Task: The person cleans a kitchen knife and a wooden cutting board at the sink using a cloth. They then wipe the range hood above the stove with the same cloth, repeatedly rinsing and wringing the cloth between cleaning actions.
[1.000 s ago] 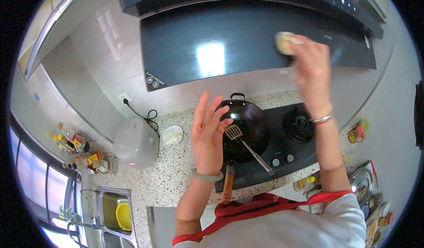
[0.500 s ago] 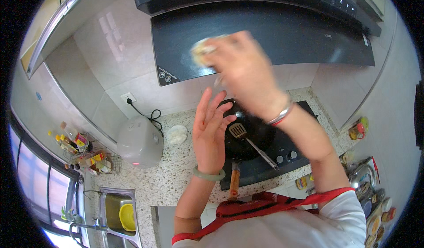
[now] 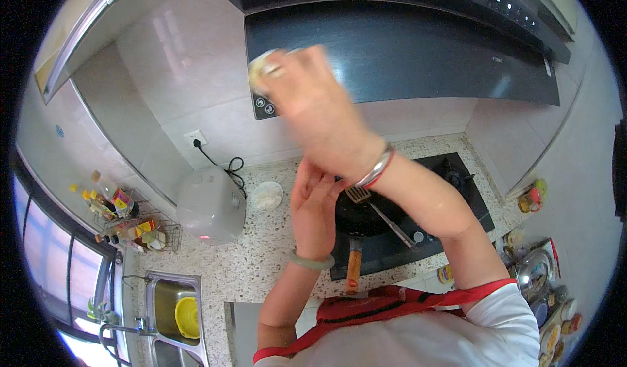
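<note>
My right hand point(image 3: 313, 106) is raised, blurred by motion, in front of the range hood's left end. Its fingers are closed on a pale yellow and white thing point(image 3: 259, 73), too smeared to name; whether it touches the hood panel point(image 3: 392, 53) cannot be seen. Below it, my left hand point(image 3: 315, 207) points upward with bent fingers, their tips partly hidden behind my right hand. A black wok point(image 3: 359, 220) with a wooden handle point(image 3: 353, 270) sits on the cooktop point(image 3: 480, 204) under my right forearm. A slotted spatula point(image 3: 388, 222) lies in it, its handle over the rim.
Left on the speckled counter point(image 3: 261, 256) stand a grey rice cooker point(image 3: 209, 204) and a white round dish point(image 3: 268, 196). A bottle rack point(image 3: 140, 230) and a sink point(image 3: 151, 302) holding a yellow basin point(image 3: 187, 317) are farther left. Several jars point(image 3: 552, 334) crowd the lower right.
My right hand has swung left and slightly down with the pale thing. My left hand, spread before, has bent its fingers and is now partly covered. The view has shifted slightly.
</note>
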{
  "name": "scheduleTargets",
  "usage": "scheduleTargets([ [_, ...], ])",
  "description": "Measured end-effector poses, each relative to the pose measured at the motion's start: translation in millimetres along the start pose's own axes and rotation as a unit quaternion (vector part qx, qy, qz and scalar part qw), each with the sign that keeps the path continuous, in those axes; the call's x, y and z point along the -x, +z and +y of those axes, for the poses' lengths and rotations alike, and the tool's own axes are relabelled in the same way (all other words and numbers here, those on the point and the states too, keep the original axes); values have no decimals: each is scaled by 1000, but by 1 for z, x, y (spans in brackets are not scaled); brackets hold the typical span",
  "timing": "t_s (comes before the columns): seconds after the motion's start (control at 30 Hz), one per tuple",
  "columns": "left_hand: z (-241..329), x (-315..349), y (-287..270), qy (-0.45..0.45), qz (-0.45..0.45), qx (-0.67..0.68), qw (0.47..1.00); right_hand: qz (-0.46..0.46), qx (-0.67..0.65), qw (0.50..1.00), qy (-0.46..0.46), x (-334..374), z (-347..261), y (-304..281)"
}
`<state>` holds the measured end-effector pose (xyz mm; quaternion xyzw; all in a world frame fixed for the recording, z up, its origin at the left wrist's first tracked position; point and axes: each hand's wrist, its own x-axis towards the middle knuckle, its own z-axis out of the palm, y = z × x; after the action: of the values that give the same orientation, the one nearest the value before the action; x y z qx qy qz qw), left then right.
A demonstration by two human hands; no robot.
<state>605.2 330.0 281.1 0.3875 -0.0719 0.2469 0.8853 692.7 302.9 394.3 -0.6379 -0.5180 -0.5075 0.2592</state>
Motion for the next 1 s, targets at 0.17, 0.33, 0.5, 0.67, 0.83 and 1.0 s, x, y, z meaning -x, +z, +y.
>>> scheduleTargets([
  [0.17,8,4,-17,-2,32,-53,998,50,33,995,-83,1,32,-10],
  [0.33,10,16,-54,-25,69,-73,995,41,277,960,25,43,150,-114],
  [0.5,-21,25,-87,-98,85,-56,990,29,365,928,71,31,154,-119],
  [0.67,-34,40,-105,-141,116,-89,979,0,129,991,23,-8,40,-26],
  [0.83,-58,62,-130,-168,169,-141,961,-121,-176,977,-16,50,3,-40],
  [1.0,-95,109,-170,-243,212,-171,931,-209,-283,883,311,167,27,-106],
])
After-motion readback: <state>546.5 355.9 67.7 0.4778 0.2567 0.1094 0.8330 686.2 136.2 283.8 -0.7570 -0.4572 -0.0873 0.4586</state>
